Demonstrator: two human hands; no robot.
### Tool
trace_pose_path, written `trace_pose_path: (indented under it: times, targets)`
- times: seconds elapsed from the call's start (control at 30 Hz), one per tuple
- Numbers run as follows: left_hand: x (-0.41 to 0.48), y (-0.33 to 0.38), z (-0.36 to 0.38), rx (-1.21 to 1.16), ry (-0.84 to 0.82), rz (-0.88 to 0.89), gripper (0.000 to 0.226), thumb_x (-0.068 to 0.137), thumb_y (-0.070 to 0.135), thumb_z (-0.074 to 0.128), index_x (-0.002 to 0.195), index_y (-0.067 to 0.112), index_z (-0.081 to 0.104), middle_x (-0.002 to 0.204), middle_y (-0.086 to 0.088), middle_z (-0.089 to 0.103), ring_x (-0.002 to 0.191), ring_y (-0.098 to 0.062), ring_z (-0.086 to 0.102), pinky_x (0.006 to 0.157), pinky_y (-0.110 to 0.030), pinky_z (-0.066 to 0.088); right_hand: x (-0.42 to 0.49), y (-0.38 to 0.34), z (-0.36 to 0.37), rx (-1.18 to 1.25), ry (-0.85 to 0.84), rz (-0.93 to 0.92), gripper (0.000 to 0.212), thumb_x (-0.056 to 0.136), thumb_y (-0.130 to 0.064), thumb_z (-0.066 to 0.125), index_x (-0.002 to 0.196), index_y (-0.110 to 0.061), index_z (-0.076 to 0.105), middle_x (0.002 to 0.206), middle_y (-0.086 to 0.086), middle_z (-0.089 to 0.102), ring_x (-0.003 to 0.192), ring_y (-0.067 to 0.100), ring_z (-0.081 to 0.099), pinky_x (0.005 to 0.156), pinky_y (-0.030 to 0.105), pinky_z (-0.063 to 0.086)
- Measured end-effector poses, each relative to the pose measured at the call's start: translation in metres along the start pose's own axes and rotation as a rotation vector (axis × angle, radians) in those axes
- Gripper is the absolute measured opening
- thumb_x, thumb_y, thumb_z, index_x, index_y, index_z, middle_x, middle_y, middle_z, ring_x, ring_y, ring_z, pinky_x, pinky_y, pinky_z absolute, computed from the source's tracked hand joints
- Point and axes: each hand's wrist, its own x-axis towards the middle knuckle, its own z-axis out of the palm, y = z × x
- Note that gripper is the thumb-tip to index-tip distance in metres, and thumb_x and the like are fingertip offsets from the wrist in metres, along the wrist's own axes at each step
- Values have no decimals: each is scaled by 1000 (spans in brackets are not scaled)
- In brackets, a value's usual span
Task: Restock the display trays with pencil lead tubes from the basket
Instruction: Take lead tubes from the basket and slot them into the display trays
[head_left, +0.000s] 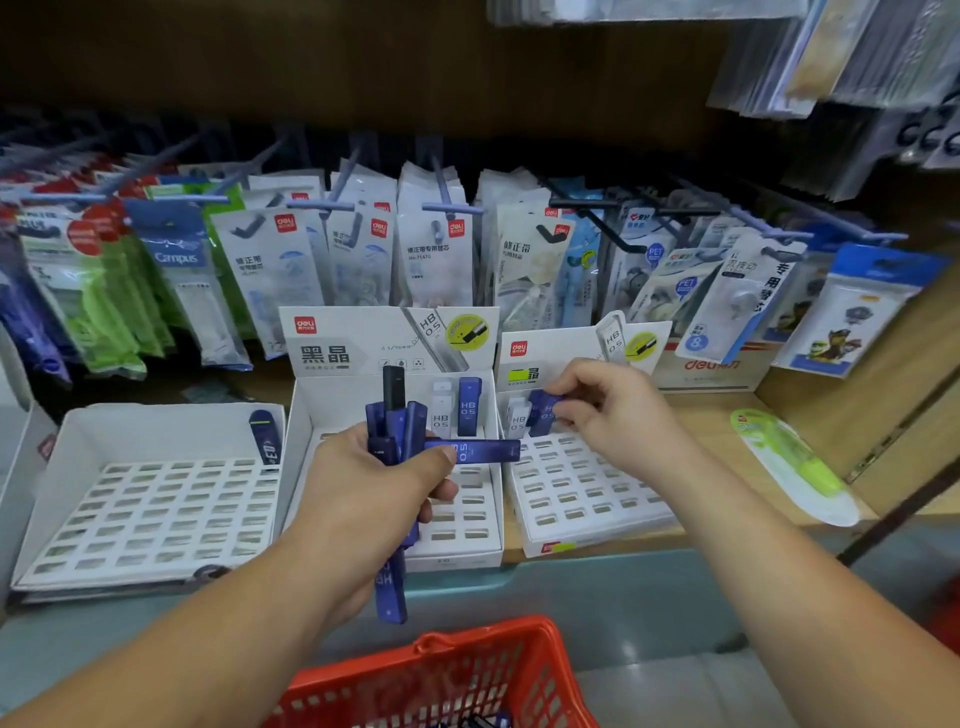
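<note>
one tube (542, 414) in right hand (615, 415) grip

slotted trays (156, 431) 3 | red basket (467, 644) 1 | hands (363, 483) 2 | white tubes (441, 410) 2 | black tube (394, 384) 1

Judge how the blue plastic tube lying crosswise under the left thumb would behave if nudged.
The blue plastic tube looks stiff and light. Pinned by the left hand's thumb, it may pivot or slip. Flat, it likely won't roll.
</note>
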Motion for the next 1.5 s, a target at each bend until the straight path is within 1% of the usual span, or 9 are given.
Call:
trace_pose_path:
  times: [0.23,0.5,0.6,0.7,0.83,0.97,1.07,1.23,1.5]
  targets:
    - [-2,1,-4,4,-12,7,12,90,14,77,98,12,69,71,-10,76,54,-16,57,55,-31,49,-6,0,12,102,-25,93,38,92,8,63,86,-29,69,91,5,73,75,26,69,84,51,61]
    - [-1,3,-11,52,3,47,14,89,16,78,101,15,70,70,-7,76,53,-14,60,58,-32,49,-15,-23,-2,-525,19,-161,22,88,-25,76,109,-30,77,94,-10,57,85,17,58,78,40,54]
    - [-4,7,-14,55,-24,67,18,88,14,79,103,15,69,70,-8,76,51,-11,63,57,-31,50,-17,-55,-4,-283,29,-201,23,83,-29,83,105,-30,77,90,-14,63,71,9,56,74,30,52]
    - [-7,15,-18,52,-56,88,19,87,14,81,103,14,70,71,-10,75,52,-12,63,55,-30,50,-20,-88,7,-57,-231,-134,29,80,-21,86,106,-32,77,91,-13,73,65,7,55,66,14,46]
    - [-7,22,-28,23,-70,80,19,86,20,83,99,17,70,72,-12,75,57,-19,60,60,-37,51,-19,-95,26,53,-356,-135,37,87,-9,79,112,-36,74,93,-2,72,71,9,61,69,22,52]
    - [-7,20,-37,-83,-37,41,23,92,26,78,98,6,68,74,-13,74,56,-18,63,54,-29,54,-17,-96,28,229,-274,-95,48,96,2,62,129,-33,63,101,13,59,60,26,64,55,34,57]
    - [-5,15,-37,-166,-13,-33,30,94,30,76,94,3,64,67,-14,65,55,-21,60,57,-36,60,-12,-93,29,327,-153,-51,45,95,5,63,116,-34,64,90,13,59,62,34,73,53,42,59]
    - [0,8,-35,-135,-76,-118,31,87,32,82,84,12,60,61,-6,57,49,-17,50,48,-29,48,-1,-82,38,224,-18,-51,27,92,-4,73,92,-31,70,82,1,69,55,26,70,44,34,51]
    - [2,5,-40,-96,-177,-200,41,73,8,92,90,11,54,65,-8,54,46,-14,49,47,-27,46,4,-72,46,146,-22,2,22,89,-8,77,91,-30,74,81,3,68,47,32,65,42,26,47]
